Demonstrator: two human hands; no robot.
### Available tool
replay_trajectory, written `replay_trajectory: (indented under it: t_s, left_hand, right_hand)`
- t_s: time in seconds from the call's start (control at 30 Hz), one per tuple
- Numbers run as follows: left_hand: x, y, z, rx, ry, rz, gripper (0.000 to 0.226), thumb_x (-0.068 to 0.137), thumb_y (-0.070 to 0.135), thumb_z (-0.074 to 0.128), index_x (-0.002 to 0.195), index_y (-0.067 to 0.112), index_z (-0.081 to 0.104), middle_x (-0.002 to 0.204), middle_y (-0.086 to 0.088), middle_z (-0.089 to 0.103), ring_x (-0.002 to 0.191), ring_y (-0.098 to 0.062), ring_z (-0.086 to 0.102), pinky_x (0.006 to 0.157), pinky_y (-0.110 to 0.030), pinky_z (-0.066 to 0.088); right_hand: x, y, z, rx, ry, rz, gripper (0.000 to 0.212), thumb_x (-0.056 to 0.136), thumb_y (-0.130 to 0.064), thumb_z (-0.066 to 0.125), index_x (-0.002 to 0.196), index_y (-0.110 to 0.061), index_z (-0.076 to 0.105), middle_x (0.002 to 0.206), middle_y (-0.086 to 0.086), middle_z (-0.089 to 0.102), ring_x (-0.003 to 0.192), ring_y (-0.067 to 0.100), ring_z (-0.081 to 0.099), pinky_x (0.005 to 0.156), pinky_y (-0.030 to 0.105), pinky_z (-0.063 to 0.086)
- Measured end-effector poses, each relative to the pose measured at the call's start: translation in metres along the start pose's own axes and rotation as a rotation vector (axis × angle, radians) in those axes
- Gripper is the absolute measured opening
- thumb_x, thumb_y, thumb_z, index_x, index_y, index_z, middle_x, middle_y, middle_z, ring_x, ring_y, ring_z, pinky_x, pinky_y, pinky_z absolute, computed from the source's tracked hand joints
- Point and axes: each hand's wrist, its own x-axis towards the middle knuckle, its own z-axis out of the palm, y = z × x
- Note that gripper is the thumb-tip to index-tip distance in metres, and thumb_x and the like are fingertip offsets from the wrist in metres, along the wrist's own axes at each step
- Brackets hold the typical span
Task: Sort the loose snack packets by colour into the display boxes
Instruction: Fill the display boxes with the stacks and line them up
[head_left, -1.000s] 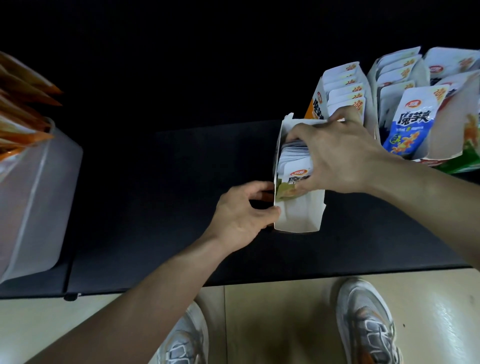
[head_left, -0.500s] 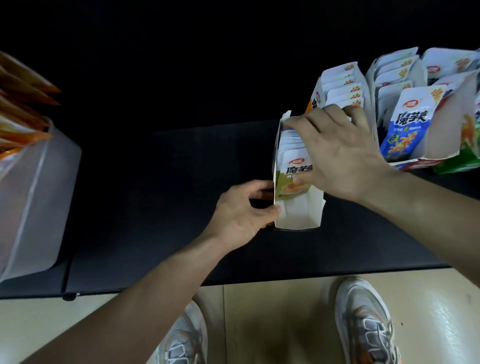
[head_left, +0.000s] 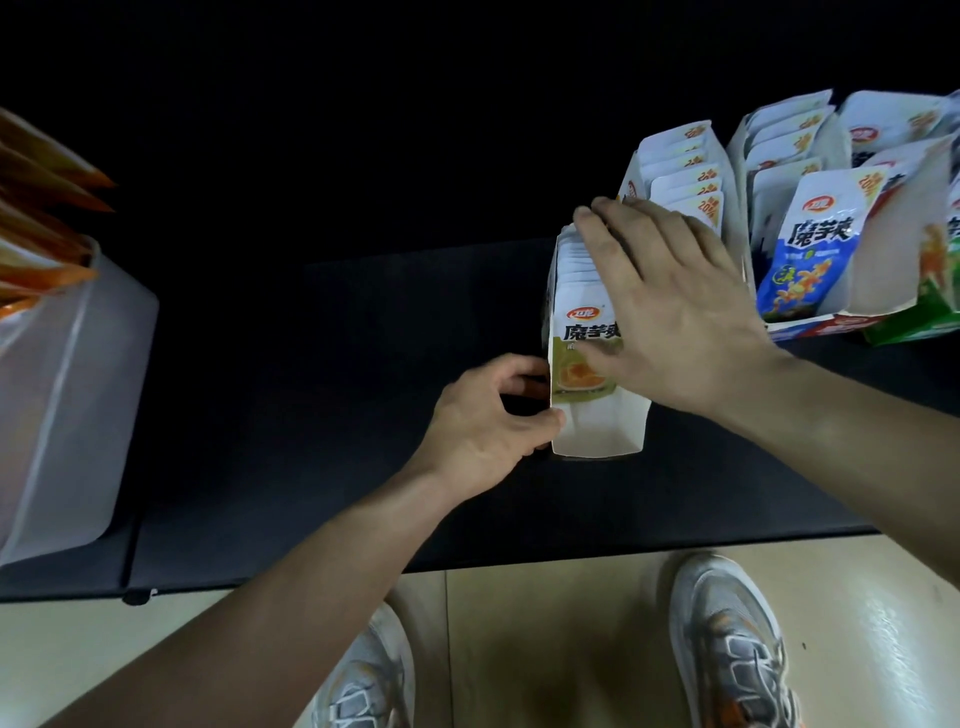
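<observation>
While we look down through the head camera, our left hand (head_left: 488, 415) pinches the near left wall of the white display box (head_left: 597, 434), fingers curled round its edge. Our right hand (head_left: 675, 312) lies flat on the row of green packets (head_left: 579, 364) standing inside it, fingers straight and close together. More filled boxes (head_left: 631, 174) stand just behind, on the black table (head_left: 311, 415). Pressing too hard could, we judge, crumple the foremost packet or splay the thin card wall; a slip of the left hand might let the box skid.
</observation>
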Motion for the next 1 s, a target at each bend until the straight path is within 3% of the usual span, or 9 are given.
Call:
replay_trajectory:
  t_s: [0.2, 0.37, 0.53, 0.73, 0.87, 1.0]
  left_hand:
    - [0.003, -0.001, 0.004, 0.008, 0.031, -0.026, 0.051, 0.080, 0.027, 0.078, 0.126, 0.035, 0.057, 0.111, 0.016, 0.064, 0.081, -0.002, 0.071, 0.070, -0.029, 0.062]
    - [0.005, 0.001, 0.011, 0.014, 0.016, -0.012, 0.075, 0.082, 0.026, 0.074, 0.142, 0.051, 0.037, 0.118, 0.019, 0.059, 0.083, -0.008, 0.073, 0.075, -0.031, 0.062]
    - [0.006, 0.007, 0.016, -0.065, 0.029, -0.020, 0.079, 0.082, 0.016, 0.075, 0.143, 0.050, 0.039, 0.116, 0.016, 0.060, 0.087, -0.013, 0.073, 0.064, -0.020, 0.058]
    - [0.014, 0.014, 0.022, -0.171, 0.070, -0.021, 0.079, 0.078, 0.013, 0.079, 0.141, 0.046, 0.045, 0.117, 0.010, 0.062, 0.092, -0.012, 0.072, 0.065, -0.020, 0.057]
    - [0.024, 0.021, 0.020, -0.152, 0.113, -0.023, 0.079, 0.081, 0.011, 0.078, 0.143, 0.046, 0.043, 0.122, 0.009, 0.060, 0.094, -0.012, 0.072, 0.066, -0.022, 0.058]
    - [0.038, 0.031, 0.010, -0.104, 0.184, -0.011, 0.077, 0.082, 0.014, 0.077, 0.145, 0.043, 0.042, 0.127, 0.006, 0.059, 0.096, -0.014, 0.072, 0.070, -0.026, 0.061]
  right_hand:
    - [-0.005, 0.000, -0.001, 0.045, -0.008, 0.047, 0.107, 0.073, -0.056, 0.073, 0.157, -0.012, 0.022, 0.158, 0.013, 0.029, 0.144, 0.034, 0.028, 0.115, 0.050, 0.030]
    - [-0.022, 0.006, 0.004, 0.151, 0.078, 0.154, 0.100, 0.077, -0.055, 0.070, 0.154, -0.008, 0.026, 0.148, 0.016, 0.039, 0.132, 0.034, 0.037, 0.109, 0.052, 0.038]
    - [-0.049, 0.014, 0.008, 0.296, 0.159, 0.284, 0.079, 0.083, -0.042, 0.071, 0.144, -0.003, 0.038, 0.134, 0.020, 0.045, 0.122, 0.036, 0.042, 0.104, 0.048, 0.039]
    - [-0.073, 0.006, 0.010, 0.462, -0.033, 0.375, 0.047, 0.091, -0.030, 0.064, 0.135, -0.022, 0.050, 0.126, 0.003, 0.056, 0.108, 0.028, 0.058, 0.081, 0.037, 0.048]
    - [-0.058, 0.002, 0.011, 0.511, -0.065, 0.334, 0.050, 0.096, -0.019, 0.056, 0.144, -0.028, 0.042, 0.124, 0.002, 0.059, 0.101, 0.031, 0.063, 0.076, 0.040, 0.050]
    - [-0.030, 0.003, 0.016, 0.384, -0.147, 0.330, 0.061, 0.097, -0.016, 0.055, 0.152, -0.026, 0.030, 0.127, 0.002, 0.058, 0.105, 0.031, 0.064, 0.072, 0.037, 0.048]
